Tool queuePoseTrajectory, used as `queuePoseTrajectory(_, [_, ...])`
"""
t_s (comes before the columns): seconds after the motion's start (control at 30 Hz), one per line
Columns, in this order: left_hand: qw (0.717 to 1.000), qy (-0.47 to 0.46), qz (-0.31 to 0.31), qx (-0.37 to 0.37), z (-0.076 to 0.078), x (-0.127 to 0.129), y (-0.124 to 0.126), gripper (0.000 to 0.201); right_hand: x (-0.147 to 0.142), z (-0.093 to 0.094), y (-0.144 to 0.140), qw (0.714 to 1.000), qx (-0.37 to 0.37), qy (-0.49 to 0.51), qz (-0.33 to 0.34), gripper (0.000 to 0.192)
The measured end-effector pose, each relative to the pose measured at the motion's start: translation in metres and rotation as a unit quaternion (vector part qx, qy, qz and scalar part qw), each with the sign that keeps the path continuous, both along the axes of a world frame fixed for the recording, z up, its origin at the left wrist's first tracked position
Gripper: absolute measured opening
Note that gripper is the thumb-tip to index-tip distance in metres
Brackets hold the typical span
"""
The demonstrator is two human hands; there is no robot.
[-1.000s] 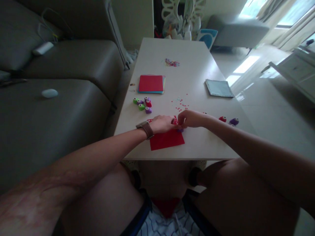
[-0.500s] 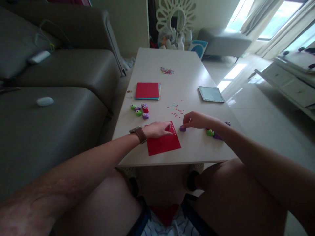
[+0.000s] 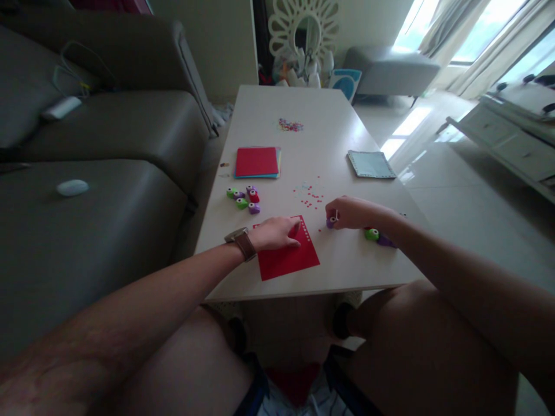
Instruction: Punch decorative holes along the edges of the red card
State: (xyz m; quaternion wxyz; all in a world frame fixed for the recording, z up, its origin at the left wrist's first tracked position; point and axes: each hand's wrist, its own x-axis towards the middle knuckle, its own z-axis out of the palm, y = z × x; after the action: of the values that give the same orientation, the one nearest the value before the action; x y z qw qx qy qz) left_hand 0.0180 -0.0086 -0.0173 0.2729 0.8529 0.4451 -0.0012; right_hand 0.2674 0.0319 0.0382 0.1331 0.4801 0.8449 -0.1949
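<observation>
A red sheet of paper (image 3: pixel 289 260) lies near the table's front edge, with a row of small punched holes along its right side. My left hand (image 3: pixel 277 234) rests on it, thumb and fingers apart, pressing nothing but the paper. To the right of the sheet, my right hand (image 3: pixel 351 212) has its fingers closed on a small purple paper punch (image 3: pixel 330 223). A tiny red paper piece (image 3: pixel 319 230) lies between the sheet and that punch. Under my right forearm sit more punches, a green one (image 3: pixel 372 234) and a purple one (image 3: pixel 385 241), partly hidden.
Several green, purple and red punches (image 3: pixel 241 203) stand at the left. Behind them lies a stack of coloured paper (image 3: pixel 256 162). Small paper bits (image 3: pixel 311 199) are scattered mid-table, with a multicoloured pile (image 3: pixel 290 125) farther back. A pale blue square (image 3: pixel 371 164) lies at the right.
My right hand has shifted slightly right with the purple punch, away from the red sheet. A tiny red piece now shows where the punch was. My left hand stays on the paper.
</observation>
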Motion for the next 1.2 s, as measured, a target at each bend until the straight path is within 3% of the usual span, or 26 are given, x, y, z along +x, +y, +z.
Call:
queuePoseTrajectory(0.13, [1.0,0.006,0.001,0.0,0.0,0.001,0.0,0.038,0.01,-0.001,0.003,0.999,0.012,-0.042,-0.005,0.011])
queuePoseTrajectory(0.23, [1.0,0.011,0.003,0.001,0.002,0.001,0.0,0.038,0.008,-0.001,0.003,1.0,0.002,-0.002,0.01,0.02])
queuePoseTrajectory(0.37, [1.0,0.012,-0.002,-0.004,0.005,0.001,-0.001,0.033,-0.002,0.004,-0.003,0.991,-0.07,0.103,0.056,0.031])
queuePoseTrajectory(0.53, [1.0,0.008,0.0,-0.004,0.008,0.001,-0.002,0.031,-0.005,-0.001,-0.004,0.983,-0.141,0.102,0.064,0.029])
queuePoseTrajectory(0.6, [1.0,0.007,0.0,-0.004,0.008,0.002,-0.002,0.03,-0.004,-0.006,-0.002,0.987,-0.123,0.081,0.062,0.031])
queuePoseTrajectory(0.77, [1.0,0.01,0.005,-0.01,0.006,0.001,-0.002,0.031,-0.002,-0.008,0.001,0.996,0.012,0.086,0.027,0.048])
queuePoseTrajectory(1.03, [1.0,0.006,-0.001,-0.006,0.004,0.001,-0.001,0.029,0.0,-0.007,0.001,0.995,-0.013,0.1,0.001,0.039])
queuePoseTrajectory(1.2, [1.0,0.007,0.001,-0.002,0.005,0.001,-0.002,0.032,-0.002,-0.017,0.002,0.994,-0.025,0.105,0.02,0.049])
